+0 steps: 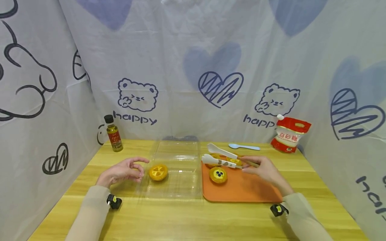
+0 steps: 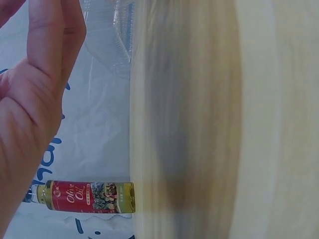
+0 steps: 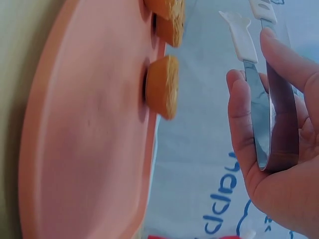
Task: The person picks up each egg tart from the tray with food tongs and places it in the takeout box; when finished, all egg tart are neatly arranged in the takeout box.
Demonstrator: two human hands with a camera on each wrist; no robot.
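My right hand point(image 1: 260, 169) holds a pair of food tongs point(image 1: 221, 160) with white tips and metal arms, its thumb and fingers around the arms in the right wrist view. The tong tips are spread apart, nothing between them. They overlap the rear egg tarts point(image 1: 234, 161) on the orange tray point(image 1: 244, 190); a tart with dark berries point(image 1: 218, 175) sits in front. Beside the clear plastic box point(image 1: 184, 187), my left hand point(image 1: 125, 171) hovers with relaxed, slightly bent fingers and holds nothing. A tart with pale wedges on top point(image 1: 158, 172) lies in the box near those fingers.
An olive oil bottle point(image 1: 114, 136) stands at the back left. At the back right are a red and white sugar bag point(image 1: 290, 134) and a light blue spoon point(image 1: 244, 147). The box's raised lid point(image 1: 176, 149) is behind its base. A printed curtain closes off the back and sides.
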